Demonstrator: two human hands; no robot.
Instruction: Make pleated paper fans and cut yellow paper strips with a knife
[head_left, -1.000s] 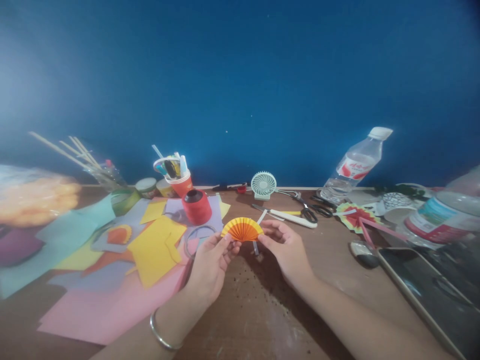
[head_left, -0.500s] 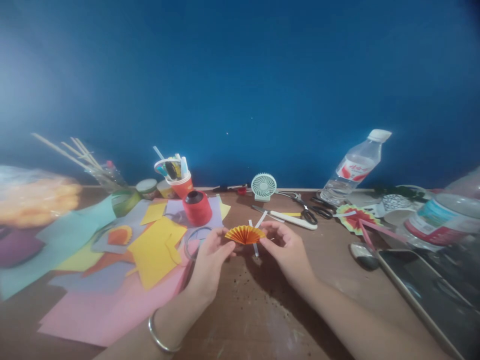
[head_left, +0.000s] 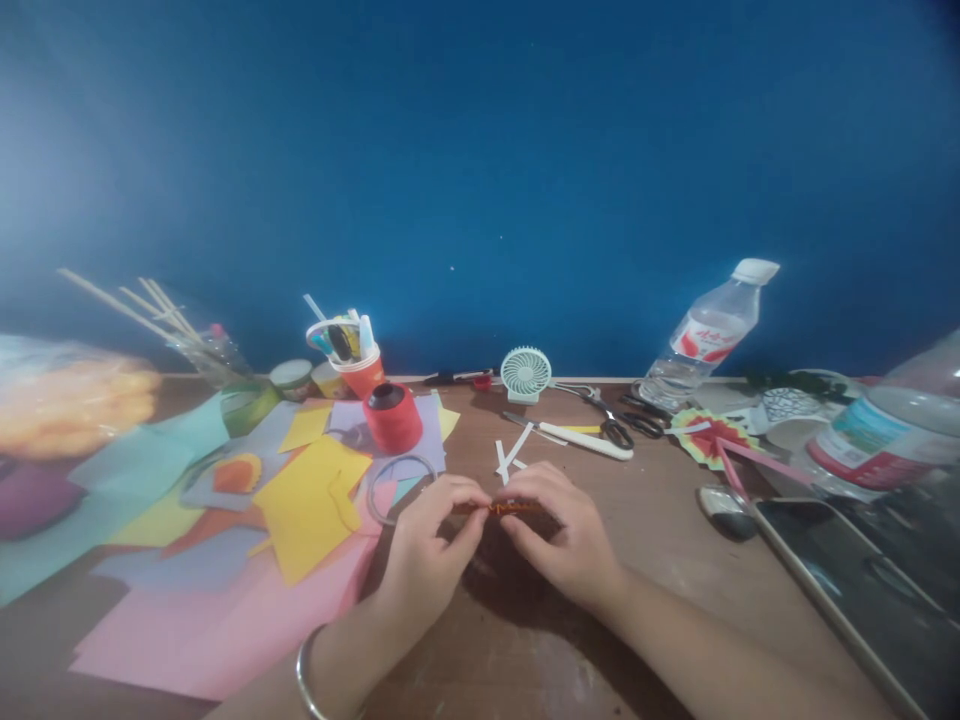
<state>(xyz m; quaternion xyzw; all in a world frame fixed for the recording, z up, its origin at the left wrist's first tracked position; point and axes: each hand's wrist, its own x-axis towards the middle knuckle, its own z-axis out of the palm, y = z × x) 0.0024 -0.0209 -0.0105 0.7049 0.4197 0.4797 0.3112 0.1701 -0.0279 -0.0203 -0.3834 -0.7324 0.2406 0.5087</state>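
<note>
- Head view: brown worktop point(head_left: 675, 540).
- Left hand point(head_left: 429, 535), right hand point(head_left: 568, 535): each grip nearly closed, thumb and fingers pinching orange pleated paper point(head_left: 517, 507).
- This paper, between both hands: probably light, springy, easily creased; best held by its ends.

Passage lies between spool point(head_left: 396, 420) and electric fan point(head_left: 525, 374).

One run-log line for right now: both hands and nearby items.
left hand: pinching orange folded paper | right hand: pinching same paper | beyond: white strips, white-handled tool | left side: red spool
</note>
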